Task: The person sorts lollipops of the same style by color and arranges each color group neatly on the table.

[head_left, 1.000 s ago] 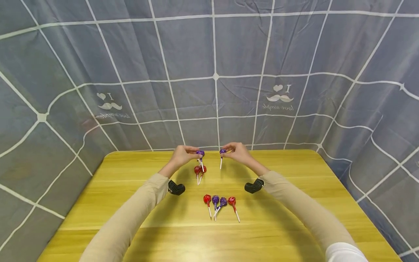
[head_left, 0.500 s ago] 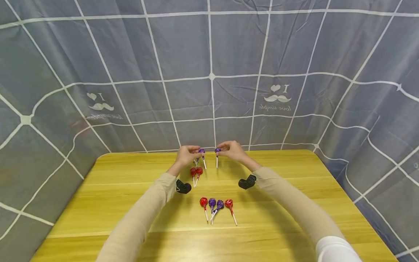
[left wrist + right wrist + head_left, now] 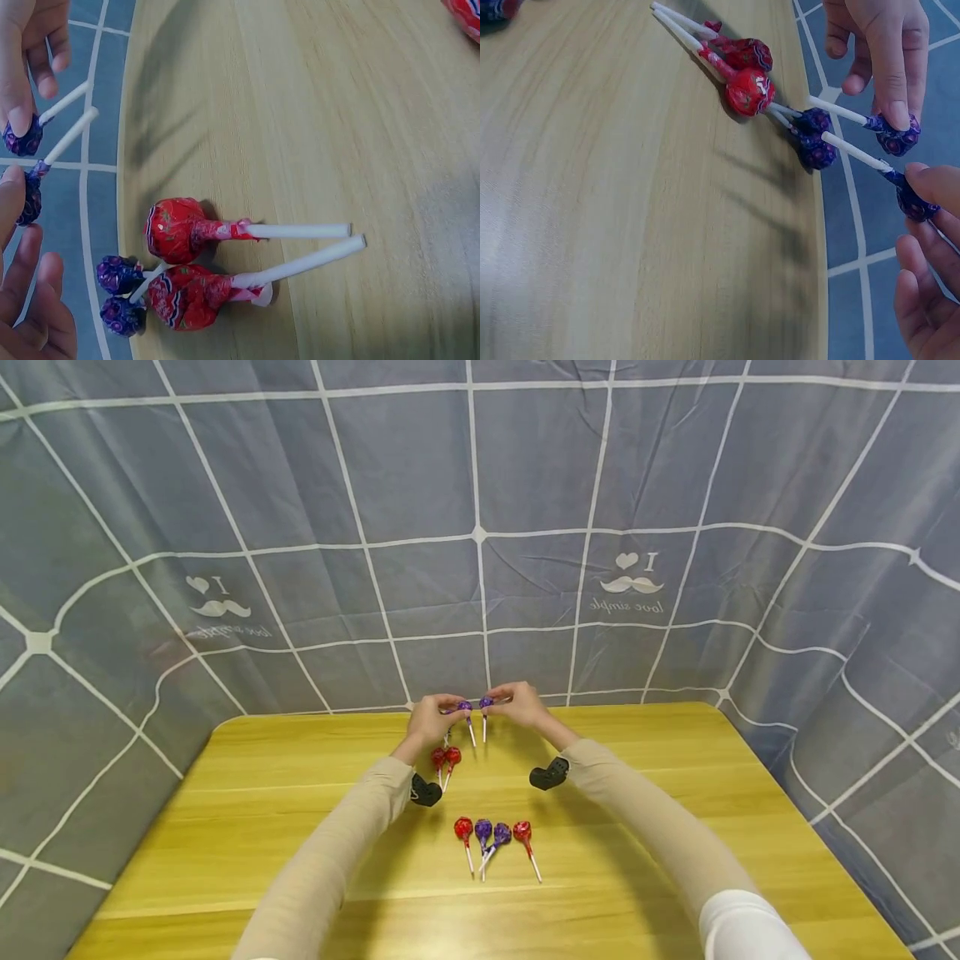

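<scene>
Grey cloth [image 3: 420,585] ruled with white lines hangs behind and to both sides of the counter [image 3: 525,918], a yellowish wood top with rounded far corners. Moustache prints [image 3: 632,585] mark it left and right (their lettering reads backwards from where I stand).

Past the far edge, a person in beige sleeves [image 3: 322,860] has both arms stretched forward. The left hand [image 3: 430,720] has its grip pinching one purple lollipop [image 3: 466,706] by the wrapped head, thumb against fingers. The right hand [image 3: 522,706] pinches another purple lollipop [image 3: 486,702] the same way. These two are in the air side by side, heads near each other with a slim gap between, and both white sticks slant down toward the near side. Thin shadows fall on the wood beneath.

Just nearer than the left hand, two red lollipops [image 3: 180,231] lie with heads together and sticks pointing near. Behind them sits a purple pair [image 3: 118,274], close to the far edge, sticks reaching the red heads.

Nearer, about the middle, is a loose row: a red one [image 3: 463,829] at left, two purple ones [image 3: 502,834] with sticks crossing, another red one [image 3: 522,832] at right. Black wrist units [image 3: 550,774] hang under both cuffs.
</scene>
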A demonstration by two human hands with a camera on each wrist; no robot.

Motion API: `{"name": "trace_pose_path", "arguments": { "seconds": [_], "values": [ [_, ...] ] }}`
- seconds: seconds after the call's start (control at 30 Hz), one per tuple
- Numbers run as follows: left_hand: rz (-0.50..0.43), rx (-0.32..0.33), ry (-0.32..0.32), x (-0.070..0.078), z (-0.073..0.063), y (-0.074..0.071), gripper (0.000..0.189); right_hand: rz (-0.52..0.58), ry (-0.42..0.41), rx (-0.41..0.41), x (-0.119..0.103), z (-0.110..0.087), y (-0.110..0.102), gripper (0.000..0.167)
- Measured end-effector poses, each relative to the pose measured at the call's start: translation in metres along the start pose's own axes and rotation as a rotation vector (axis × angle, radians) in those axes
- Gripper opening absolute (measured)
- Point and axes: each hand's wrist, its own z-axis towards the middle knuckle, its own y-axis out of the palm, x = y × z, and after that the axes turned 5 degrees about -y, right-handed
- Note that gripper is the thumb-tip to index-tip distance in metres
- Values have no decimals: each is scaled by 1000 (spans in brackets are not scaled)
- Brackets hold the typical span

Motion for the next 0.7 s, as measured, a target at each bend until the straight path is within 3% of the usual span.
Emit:
{"name": "trace_pose_path", "arguments": {
  "seconds": [0.2, 0.47, 0.7],
  "values": [
    [93, 3, -34, -1, 6, 8, 31, -8, 8, 17, 8, 4, 1, 34],
    [223, 15, -42, 0, 21, 21, 32, -27, 44, 20, 22, 10, 3, 36],
    [300, 13, -43, 1, 24, 34, 33, -23, 57, 16, 32, 14, 9, 33]
  ]
}}
